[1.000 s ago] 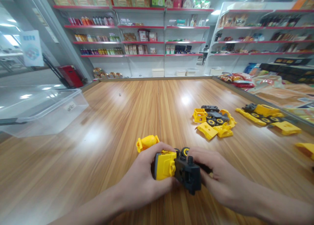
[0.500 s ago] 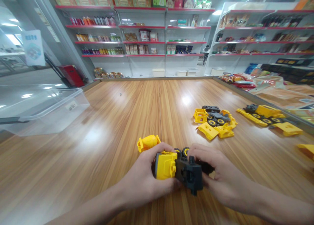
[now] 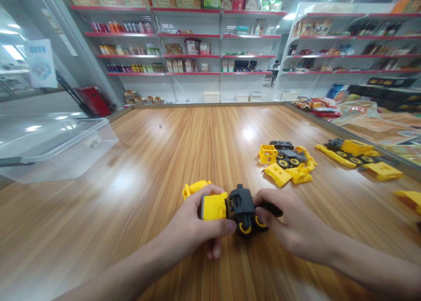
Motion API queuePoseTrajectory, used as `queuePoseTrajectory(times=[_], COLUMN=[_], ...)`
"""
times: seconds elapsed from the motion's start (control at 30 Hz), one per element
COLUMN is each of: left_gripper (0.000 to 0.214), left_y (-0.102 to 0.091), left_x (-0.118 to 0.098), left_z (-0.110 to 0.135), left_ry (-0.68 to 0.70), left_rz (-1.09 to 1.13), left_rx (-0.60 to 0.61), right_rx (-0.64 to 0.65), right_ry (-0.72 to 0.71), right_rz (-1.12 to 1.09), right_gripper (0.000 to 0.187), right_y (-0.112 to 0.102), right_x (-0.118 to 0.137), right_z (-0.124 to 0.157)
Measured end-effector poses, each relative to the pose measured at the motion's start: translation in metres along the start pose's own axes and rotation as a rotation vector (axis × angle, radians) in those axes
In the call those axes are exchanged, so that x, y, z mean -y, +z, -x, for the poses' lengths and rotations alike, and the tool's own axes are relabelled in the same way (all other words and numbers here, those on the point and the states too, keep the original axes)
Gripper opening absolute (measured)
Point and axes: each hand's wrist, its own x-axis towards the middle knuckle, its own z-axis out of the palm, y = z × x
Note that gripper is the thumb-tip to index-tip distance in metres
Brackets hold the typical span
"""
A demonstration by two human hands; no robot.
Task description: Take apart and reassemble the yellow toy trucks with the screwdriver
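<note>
Both hands hold one toy truck [image 3: 234, 208] just above the wooden table [image 3: 164, 161]. It has a yellow cab, a black chassis and black wheels with yellow hubs. My left hand [image 3: 194, 224] is closed around the yellow cab end. My right hand [image 3: 289, 224] grips the black chassis end, with the wheels facing me. A yellow mixer drum [image 3: 192, 188] lies on the table just behind my left hand, partly hidden by it.
A pile of yellow and black toy parts [image 3: 287, 161] lies to the right, with more parts [image 3: 358, 156] near the table's right edge. A clear plastic bin [image 3: 55, 145] stands at the left. Store shelves [image 3: 197, 51] line the back.
The toy truck has been turned over in my hands: its wheels now face me and sit low, where before the black chassis underside showed. Both hands keep their grip.
</note>
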Motion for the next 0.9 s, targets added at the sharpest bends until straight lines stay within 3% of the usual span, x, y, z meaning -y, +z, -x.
queuePoseTrajectory(times=[0.3, 0.5, 0.6, 0.73, 0.77, 0.9], left_gripper=[0.046, 0.044, 0.043, 0.044, 0.044, 0.043], left_y=[0.0, 0.0, -0.001, 0.002, 0.003, 0.006], left_x=[0.005, 0.003, 0.001, 0.001, 0.001, 0.001], left_z=[-0.001, -0.001, -0.001, 0.001, 0.002, 0.004], left_ry=[-0.01, -0.042, -0.074, -0.112, -0.121, -0.124], left_rz=[0.022, 0.035, 0.036, 0.013, 0.006, 0.006], left_rx=[-0.029, -0.016, 0.001, 0.06, 0.092, 0.165], right_rx=[0.046, 0.039, -0.047, -0.036, -0.012, 0.069], right_ry=[0.009, 0.015, 0.041, 0.068, 0.065, 0.043], right_rz=[0.317, 0.357, 0.178, -0.266, -0.369, -0.598], right_gripper=[0.019, 0.017, 0.019, 0.061, 0.063, 0.039], right_y=[-0.004, -0.005, -0.005, 0.001, 0.004, 0.01], right_x=[-0.007, -0.004, 0.002, 0.009, 0.01, 0.013], right_z=[-0.001, 0.001, 0.002, 0.005, 0.006, 0.007])
